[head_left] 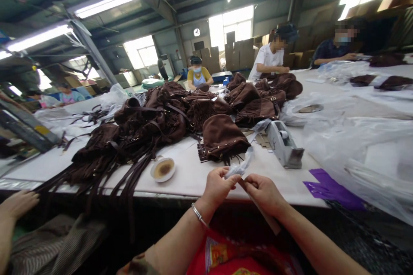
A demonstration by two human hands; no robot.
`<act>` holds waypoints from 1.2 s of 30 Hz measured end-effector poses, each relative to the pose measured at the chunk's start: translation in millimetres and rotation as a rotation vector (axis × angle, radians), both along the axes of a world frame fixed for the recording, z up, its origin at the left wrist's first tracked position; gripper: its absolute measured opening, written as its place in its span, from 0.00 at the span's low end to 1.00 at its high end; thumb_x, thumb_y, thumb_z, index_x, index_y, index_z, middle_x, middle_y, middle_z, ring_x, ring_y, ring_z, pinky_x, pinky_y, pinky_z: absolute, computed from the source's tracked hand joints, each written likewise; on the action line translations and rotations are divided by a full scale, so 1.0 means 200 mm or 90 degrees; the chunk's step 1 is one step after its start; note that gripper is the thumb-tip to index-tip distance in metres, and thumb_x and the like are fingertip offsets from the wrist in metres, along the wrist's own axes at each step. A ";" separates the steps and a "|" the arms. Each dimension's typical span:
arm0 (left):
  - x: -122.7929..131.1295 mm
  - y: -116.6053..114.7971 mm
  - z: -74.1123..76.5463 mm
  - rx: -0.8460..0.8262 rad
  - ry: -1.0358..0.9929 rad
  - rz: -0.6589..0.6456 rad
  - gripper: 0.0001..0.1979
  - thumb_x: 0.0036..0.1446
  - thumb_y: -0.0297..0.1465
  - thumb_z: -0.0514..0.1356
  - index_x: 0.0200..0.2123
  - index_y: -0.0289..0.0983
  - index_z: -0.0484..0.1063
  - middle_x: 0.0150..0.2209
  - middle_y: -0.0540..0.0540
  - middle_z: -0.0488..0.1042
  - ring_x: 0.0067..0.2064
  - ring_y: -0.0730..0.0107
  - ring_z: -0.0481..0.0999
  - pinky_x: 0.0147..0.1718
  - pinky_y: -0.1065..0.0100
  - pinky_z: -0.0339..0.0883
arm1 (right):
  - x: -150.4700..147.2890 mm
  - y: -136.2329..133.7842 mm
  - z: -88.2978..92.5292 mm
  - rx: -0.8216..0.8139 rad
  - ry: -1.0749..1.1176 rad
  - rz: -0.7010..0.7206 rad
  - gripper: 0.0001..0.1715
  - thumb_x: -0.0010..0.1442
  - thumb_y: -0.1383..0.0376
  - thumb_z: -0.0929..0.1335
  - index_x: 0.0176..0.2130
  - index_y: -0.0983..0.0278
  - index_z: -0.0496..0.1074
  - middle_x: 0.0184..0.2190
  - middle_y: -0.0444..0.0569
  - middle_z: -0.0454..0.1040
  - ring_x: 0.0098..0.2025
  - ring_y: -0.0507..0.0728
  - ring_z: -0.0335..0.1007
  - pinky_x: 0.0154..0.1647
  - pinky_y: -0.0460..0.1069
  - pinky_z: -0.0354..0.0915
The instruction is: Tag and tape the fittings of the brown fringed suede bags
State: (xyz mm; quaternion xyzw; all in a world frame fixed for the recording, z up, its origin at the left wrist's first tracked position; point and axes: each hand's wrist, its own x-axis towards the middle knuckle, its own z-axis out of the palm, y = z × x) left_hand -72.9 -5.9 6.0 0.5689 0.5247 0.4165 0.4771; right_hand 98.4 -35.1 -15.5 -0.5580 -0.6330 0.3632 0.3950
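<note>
My left hand [219, 187], with a silver bangle at its wrist, pinches crumpled clear plastic [241, 166] at the table's front edge. Close beside it, my right hand [265, 193] is closed on a thin brown strip [263, 215] that slants down over my lap. The upper end of the strip meets the fingers of my left hand. Just beyond both hands lies a dark brown fringed bag [222, 137]. A grey tape dispenser [285, 146] stands to its right, next to some small cardboard pieces [263, 141].
A large heap of brown fringed bags [155, 116] covers the table's middle and left. A white bowl [163, 169] sits near the front edge. Plastic sheets [364, 146] and a purple piece [334, 189] lie right. Another person's hand [21, 204] touches straps at far left; several people sit across.
</note>
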 end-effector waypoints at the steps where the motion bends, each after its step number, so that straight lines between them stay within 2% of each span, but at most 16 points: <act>1: -0.01 0.00 0.00 0.058 0.053 0.009 0.17 0.45 0.41 0.72 0.28 0.33 0.76 0.40 0.41 0.77 0.37 0.61 0.77 0.37 0.60 0.74 | 0.00 0.00 0.00 0.002 0.007 0.011 0.24 0.61 0.48 0.66 0.25 0.63 0.70 0.20 0.41 0.64 0.25 0.51 0.57 0.26 0.46 0.53; 4: -0.01 -0.01 -0.02 0.221 0.163 0.036 0.14 0.44 0.36 0.73 0.26 0.35 0.73 0.43 0.40 0.76 0.46 0.57 0.76 0.48 0.56 0.70 | 0.00 -0.01 0.00 -0.004 0.041 0.032 0.24 0.62 0.48 0.65 0.27 0.64 0.72 0.21 0.41 0.65 0.25 0.52 0.58 0.27 0.46 0.55; 8: -0.01 -0.04 -0.02 0.301 0.154 0.026 0.15 0.43 0.32 0.74 0.28 0.35 0.71 0.45 0.39 0.74 0.48 0.58 0.74 0.48 0.58 0.70 | -0.01 0.00 -0.04 -0.004 0.050 -0.006 0.23 0.60 0.48 0.67 0.28 0.65 0.73 0.20 0.41 0.65 0.25 0.52 0.58 0.25 0.46 0.56; 13: -0.03 -0.06 -0.03 0.337 0.123 -0.016 0.17 0.41 0.31 0.75 0.32 0.33 0.73 0.48 0.36 0.73 0.50 0.57 0.74 0.49 0.60 0.70 | 0.02 -0.02 -0.10 0.017 0.038 -0.003 0.20 0.59 0.51 0.69 0.35 0.65 0.78 0.28 0.46 0.75 0.33 0.57 0.68 0.33 0.48 0.64; 17: -0.04 -0.08 -0.04 0.341 0.094 -0.023 0.17 0.41 0.31 0.75 0.32 0.33 0.74 0.48 0.36 0.73 0.49 0.58 0.75 0.49 0.60 0.71 | 0.03 -0.04 -0.13 0.039 0.040 0.005 0.18 0.59 0.52 0.70 0.33 0.64 0.78 0.27 0.45 0.75 0.30 0.55 0.67 0.31 0.47 0.64; 21: -0.03 -0.08 -0.04 0.322 0.071 0.001 0.16 0.41 0.31 0.75 0.31 0.34 0.74 0.48 0.37 0.73 0.49 0.58 0.75 0.49 0.60 0.71 | 0.00 -0.02 -0.15 0.063 0.071 -0.033 0.17 0.58 0.52 0.71 0.35 0.64 0.79 0.29 0.46 0.78 0.33 0.57 0.70 0.34 0.48 0.67; 24: -0.04 -0.07 -0.04 0.324 0.059 0.008 0.17 0.41 0.32 0.75 0.32 0.34 0.74 0.49 0.36 0.73 0.50 0.57 0.75 0.50 0.59 0.71 | -0.02 0.01 -0.16 0.037 0.101 -0.073 0.20 0.55 0.51 0.72 0.39 0.65 0.80 0.33 0.49 0.80 0.35 0.59 0.73 0.36 0.49 0.69; 28: -0.06 -0.06 -0.06 0.362 0.058 0.004 0.17 0.42 0.33 0.75 0.32 0.34 0.74 0.49 0.36 0.73 0.51 0.56 0.74 0.51 0.59 0.71 | -0.05 0.03 -0.17 0.000 0.124 -0.075 0.22 0.53 0.51 0.74 0.40 0.65 0.81 0.35 0.51 0.81 0.38 0.61 0.74 0.39 0.51 0.69; 30: -0.07 -0.06 -0.07 0.381 0.059 0.002 0.17 0.43 0.32 0.75 0.33 0.34 0.73 0.49 0.36 0.73 0.51 0.56 0.74 0.51 0.59 0.71 | -0.06 0.03 -0.18 -0.018 0.176 -0.081 0.21 0.51 0.52 0.75 0.39 0.65 0.81 0.34 0.51 0.81 0.37 0.60 0.74 0.38 0.51 0.70; 36: -0.08 -0.07 -0.06 0.415 0.037 -0.013 0.17 0.44 0.33 0.74 0.35 0.35 0.73 0.51 0.36 0.71 0.53 0.57 0.73 0.52 0.59 0.71 | -0.13 0.03 -0.17 -0.156 0.499 -0.100 0.20 0.41 0.57 0.81 0.34 0.63 0.81 0.31 0.50 0.81 0.32 0.59 0.77 0.36 0.52 0.73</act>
